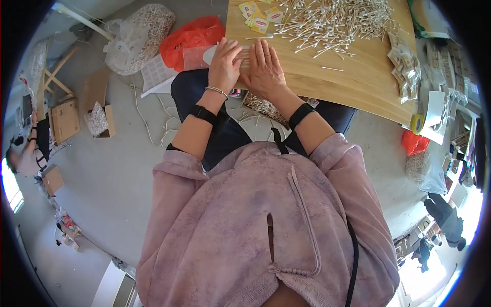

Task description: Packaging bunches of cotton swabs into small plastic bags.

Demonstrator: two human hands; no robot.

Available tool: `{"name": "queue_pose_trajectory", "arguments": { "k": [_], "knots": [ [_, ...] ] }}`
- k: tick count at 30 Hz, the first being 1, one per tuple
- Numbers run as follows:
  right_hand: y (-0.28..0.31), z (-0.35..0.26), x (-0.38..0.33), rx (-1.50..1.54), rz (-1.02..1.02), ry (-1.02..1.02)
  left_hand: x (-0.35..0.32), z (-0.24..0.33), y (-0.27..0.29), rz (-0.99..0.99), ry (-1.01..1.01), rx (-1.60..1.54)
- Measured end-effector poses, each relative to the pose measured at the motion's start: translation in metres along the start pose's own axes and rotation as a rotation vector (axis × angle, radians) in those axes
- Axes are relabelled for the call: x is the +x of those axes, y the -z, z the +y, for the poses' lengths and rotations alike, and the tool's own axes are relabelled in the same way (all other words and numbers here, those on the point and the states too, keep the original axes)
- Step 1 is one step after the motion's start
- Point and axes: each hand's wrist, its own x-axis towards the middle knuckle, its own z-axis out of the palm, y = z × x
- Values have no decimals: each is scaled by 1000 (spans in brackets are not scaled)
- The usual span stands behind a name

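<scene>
At the near left edge of the wooden table (317, 69), a clear plastic bag (193, 57) with a white rounded end lies under my hands. Thin cotton swab sticks (245, 55) show side by side between them. My left hand (224, 67) is closed over the bag, fingers bent and thumb toward the sticks. My right hand (265, 69) lies palm down with its fingers stretched out along the right end of the sticks. Its palm hides what is beneath. A big loose heap of cotton swabs (340, 23) spreads beyond my right hand, and one single swab (332, 68) lies apart.
Yellow and white cards (260, 24) lie at the table's far left. Filled swab packs (404, 66) sit at its right edge, by a yellow tape roll (417, 124). A red bag (192, 38) and a full clear sack (140, 38) stand left. Other people are in the background.
</scene>
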Motion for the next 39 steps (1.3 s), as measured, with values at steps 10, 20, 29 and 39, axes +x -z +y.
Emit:
{"name": "queue_pose_trajectory", "arguments": {
  "k": [10,20,29,39],
  "knots": [
    [0,-2,-1,21,11,-13,-5,2,-6,32,-32,-65],
    [-2,-11,2,14,55,-43,-8,5,-12,93,161,-685],
    [-7,-14,2,31,108,2,-8,3,-13,123,176,-714],
    [-9,-16,4,21,78,-31,-6,5,-10,107,195,-737]
  ]
}}
